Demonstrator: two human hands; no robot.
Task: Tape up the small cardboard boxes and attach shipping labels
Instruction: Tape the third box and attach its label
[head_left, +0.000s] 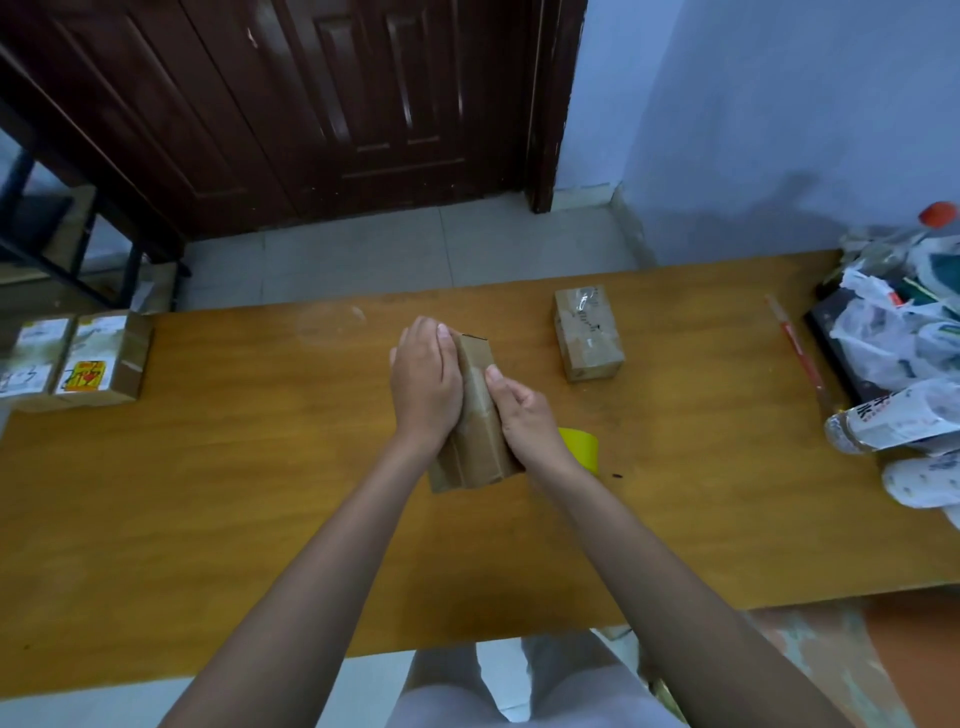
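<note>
A small brown cardboard box (475, 415) stands on end in the middle of the wooden table (260, 493), tape running along its top face. My left hand (423, 382) lies flat against its left side, fingers straight. My right hand (522, 415) grips its right side, thumb on the taped face. A yellow tape roll (582, 447) lies just right of my right wrist, partly hidden. Another taped box (587, 332) sits farther back on the right. Two boxes with labels (78, 358) rest at the table's left edge.
A pile of plastic bags and bottles (904, 353) crowds the table's right end, with a red-striped stick (797, 348) beside it. A dark wooden door (311, 104) and a black metal rack (62, 244) stand beyond the table.
</note>
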